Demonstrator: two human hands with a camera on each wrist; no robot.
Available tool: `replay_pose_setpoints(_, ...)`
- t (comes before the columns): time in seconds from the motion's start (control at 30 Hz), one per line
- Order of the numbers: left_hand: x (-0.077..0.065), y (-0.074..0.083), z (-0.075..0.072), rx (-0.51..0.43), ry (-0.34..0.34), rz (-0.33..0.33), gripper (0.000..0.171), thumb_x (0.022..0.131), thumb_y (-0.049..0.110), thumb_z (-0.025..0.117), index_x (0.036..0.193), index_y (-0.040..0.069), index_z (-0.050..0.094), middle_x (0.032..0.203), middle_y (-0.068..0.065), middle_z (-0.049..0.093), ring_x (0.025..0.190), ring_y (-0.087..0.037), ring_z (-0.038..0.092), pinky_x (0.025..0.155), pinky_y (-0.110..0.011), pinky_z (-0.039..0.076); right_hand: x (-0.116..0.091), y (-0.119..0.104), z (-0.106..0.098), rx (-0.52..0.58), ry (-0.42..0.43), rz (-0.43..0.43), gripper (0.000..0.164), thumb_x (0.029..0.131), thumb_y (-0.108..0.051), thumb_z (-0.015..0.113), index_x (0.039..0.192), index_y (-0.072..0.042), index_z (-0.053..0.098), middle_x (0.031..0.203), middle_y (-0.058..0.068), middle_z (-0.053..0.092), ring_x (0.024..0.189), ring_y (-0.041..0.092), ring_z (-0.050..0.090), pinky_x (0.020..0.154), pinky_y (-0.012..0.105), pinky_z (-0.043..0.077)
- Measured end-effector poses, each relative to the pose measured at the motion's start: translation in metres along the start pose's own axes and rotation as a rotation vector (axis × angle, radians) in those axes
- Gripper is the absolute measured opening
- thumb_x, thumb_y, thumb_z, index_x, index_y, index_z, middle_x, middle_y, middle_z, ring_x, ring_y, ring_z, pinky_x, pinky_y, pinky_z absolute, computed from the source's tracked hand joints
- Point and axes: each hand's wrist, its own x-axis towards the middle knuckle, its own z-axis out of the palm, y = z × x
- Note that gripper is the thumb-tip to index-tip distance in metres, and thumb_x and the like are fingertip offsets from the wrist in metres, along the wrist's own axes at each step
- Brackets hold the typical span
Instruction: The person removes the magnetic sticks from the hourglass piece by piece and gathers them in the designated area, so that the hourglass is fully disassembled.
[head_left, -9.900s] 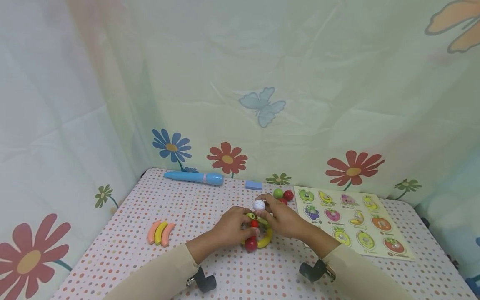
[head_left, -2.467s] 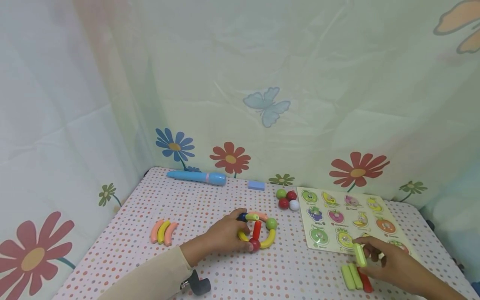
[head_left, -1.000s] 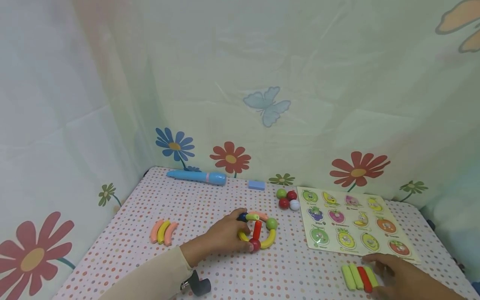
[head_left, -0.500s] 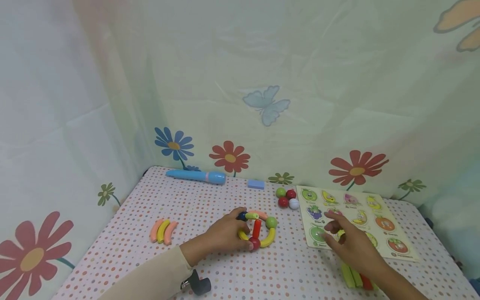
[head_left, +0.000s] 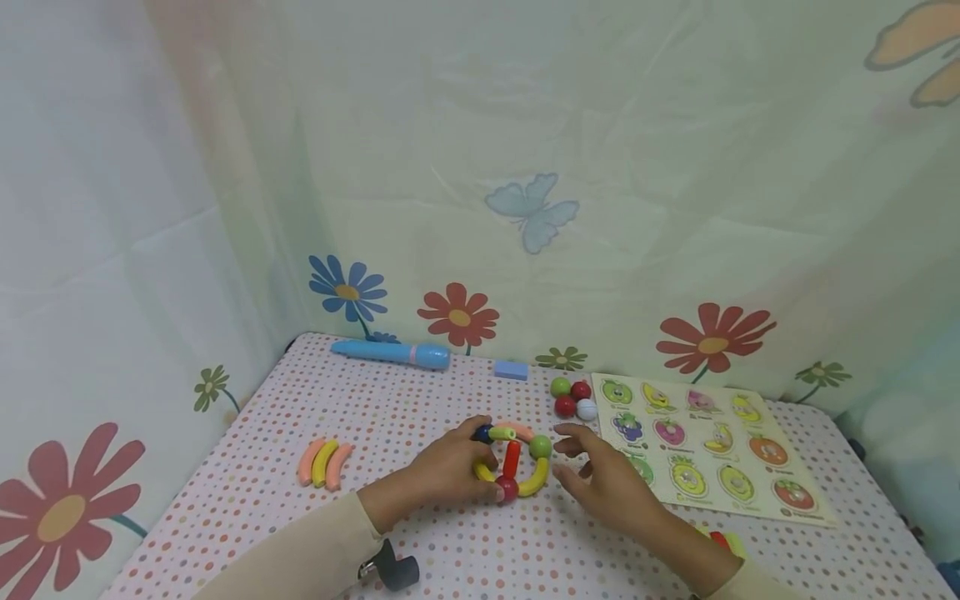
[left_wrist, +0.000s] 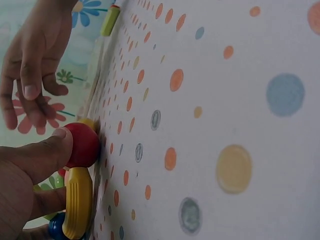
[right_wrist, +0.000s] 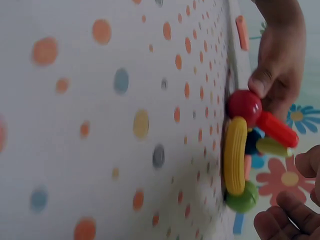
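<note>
Head: right hand (head_left: 609, 487) swings in from the sticks (head_left: 720, 540), just beside the ring (head_left: 535, 479), fingers apart, empty! Left wrist: left hand (left_wrist: 27, 170) grips the ring, thumb on its red ball (left_wrist: 85, 146). Right wrist: ring on the counter (right_wrist: 100, 150) between both hands, two-handed work looking possible.

Play area: flowered backdrop (head_left: 420, 200), fruit-picture board (head_left: 708, 454)

Left hand (left_wrist: 25, 175): thumb on red ball (left_wrist: 84, 145); yellow curved bar (left_wrist: 79, 202) adjoining. Right hand (left_wrist: 36, 65): apart, fingers loosely bent. Bench (left_wrist: 200, 130): dotted.
</note>
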Motion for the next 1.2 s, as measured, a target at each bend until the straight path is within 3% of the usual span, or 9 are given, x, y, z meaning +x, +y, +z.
replay_pose_setpoints(0.3, -0.002, -0.001, -0.002, 0.040, -0.002, 0.007, 0.033, 0.081, 0.051, 0.085, 0.104, 0.028, 0.078, 0.162, -0.003, 0.035, 0.137, -0.034, 0.048, 0.100, -0.050, 0.050, 0.007, -0.019, 0.030, 0.032, 0.020, -0.021, 0.048, 0.091, -0.014, 0.079, 0.133, -0.014, 0.056, 0.118, 0.000, 0.069, 0.109, 0.017, 0.064, 0.086, 0.034, 0.056)
replay_pose_setpoints(0.6, -0.003, -0.001, -0.002, 0.037, 0.003, 0.004, 0.033, 0.080, 0.050, 0.086, 0.103, 0.027, 0.079, 0.161, -0.004, 0.037, 0.136, -0.034, 0.049, 0.098, -0.050, 0.052, 0.009, -0.021, 0.046, -0.008, -0.026, -0.036, 0.059, 0.091, -0.018, 0.079, 0.142, -0.020, 0.048, 0.119, -0.001, 0.069, 0.103, 0.015, 0.064, 0.088, 0.038, 0.054)
replay_pose_setpoints(1.2, -0.002, -0.001, -0.002, 0.052, 0.010, 0.025, 0.032, 0.080, 0.050, 0.086, 0.099, 0.026, 0.079, 0.161, -0.004, 0.038, 0.136, -0.033, 0.050, 0.099, -0.047, 0.051, 0.013, -0.018, 0.054, 0.060, -0.093, -0.063, 0.055, 0.095, -0.014, 0.074, 0.140, -0.019, 0.043, 0.099, -0.008, 0.072, 0.090, 0.009, 0.066, 0.083, 0.040, 0.054)
